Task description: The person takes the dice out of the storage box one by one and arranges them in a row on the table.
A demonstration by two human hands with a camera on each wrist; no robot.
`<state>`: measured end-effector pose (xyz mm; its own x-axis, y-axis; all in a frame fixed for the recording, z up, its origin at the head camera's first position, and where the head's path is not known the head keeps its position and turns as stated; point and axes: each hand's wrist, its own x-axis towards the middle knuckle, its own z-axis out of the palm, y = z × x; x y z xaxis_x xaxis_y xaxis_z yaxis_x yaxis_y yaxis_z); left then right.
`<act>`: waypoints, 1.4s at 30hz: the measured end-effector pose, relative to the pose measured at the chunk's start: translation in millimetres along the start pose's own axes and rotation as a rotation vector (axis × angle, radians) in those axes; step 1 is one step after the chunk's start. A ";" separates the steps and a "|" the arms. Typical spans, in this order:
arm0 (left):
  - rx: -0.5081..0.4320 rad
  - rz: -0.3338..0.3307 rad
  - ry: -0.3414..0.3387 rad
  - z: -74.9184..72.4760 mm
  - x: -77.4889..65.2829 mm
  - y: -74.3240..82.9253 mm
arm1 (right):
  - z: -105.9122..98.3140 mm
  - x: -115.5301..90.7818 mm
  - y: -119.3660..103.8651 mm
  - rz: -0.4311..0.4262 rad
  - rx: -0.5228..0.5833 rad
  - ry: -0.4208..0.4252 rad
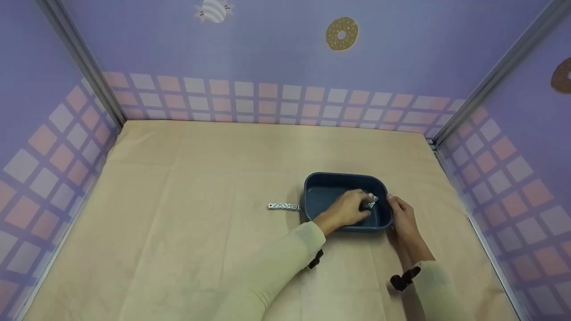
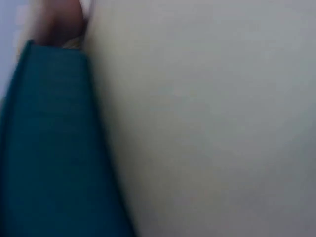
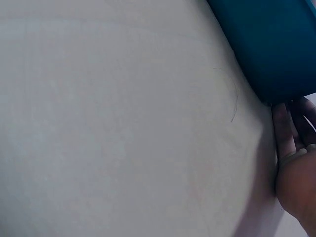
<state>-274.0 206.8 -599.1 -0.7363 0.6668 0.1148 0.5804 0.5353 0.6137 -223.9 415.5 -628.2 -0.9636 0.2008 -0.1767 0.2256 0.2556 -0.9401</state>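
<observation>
A dark blue rectangular basin (image 1: 323, 200) stands on the cloth-covered table. Inside it, near the right end, my left hand (image 1: 350, 207) pinches a black-and-white patterned piece (image 1: 372, 200) between curled fingers and thumb; the fingers hide part of this piece. At the basin's right end my right hand (image 1: 403, 216) grips the wall, with fingertips up at the rim. The right wrist view shows my right fingers (image 3: 284, 128) at the basin's lower corner. A narrow patterned strip (image 1: 284, 206) with a small hole at its tip sticks out from the basin's left side.
A beige cloth (image 1: 200, 187) with fold lines covers the table. Purple walls with pink and white squares (image 1: 267, 107) close it in at the back and both sides, with grey posts (image 1: 84, 62) in the corners. A dark wrist mount (image 1: 405, 278) sits by the right sleeve.
</observation>
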 end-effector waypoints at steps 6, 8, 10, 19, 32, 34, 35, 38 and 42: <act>0.035 -0.007 0.004 5.7 1.4 -1.5 | -1.8 -0.6 0.4 -0.008 0.022 0.011; 0.046 -0.021 0.008 6.0 2.1 -1.9 | -2.0 0.5 0.3 -0.005 0.031 0.008; 0.068 -0.036 0.009 6.2 2.9 -2.0 | -2.3 0.5 -1.4 0.000 0.029 0.004; 0.171 -0.051 -0.056 8.9 5.5 -1.6 | -1.6 -19.3 -34.0 0.004 0.014 -0.033; 0.044 -0.019 0.103 -2.4 1.5 -4.5 | 1.6 2.0 -1.4 -0.026 -0.005 0.001; -0.033 0.013 0.164 -10.1 -1.1 -3.2 | 1.9 2.0 -0.7 -0.026 -0.007 0.003; -0.069 0.039 0.181 -14.9 -2.9 -2.3 | 1.8 1.8 -0.5 -0.024 -0.006 0.004; -0.149 0.134 0.169 -31.9 -11.7 0.5 | 0.9 1.4 0.1 -0.014 0.005 0.011; -0.190 0.218 0.114 -58.1 -33.6 -1.1 | 0.2 1.6 0.2 0.012 0.009 0.019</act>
<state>-270.2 153.7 -558.2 -0.6421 0.6870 0.3402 0.6615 0.2721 0.6989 -225.4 415.8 -628.7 -0.9580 0.2214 -0.1823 0.2355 0.2444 -0.9406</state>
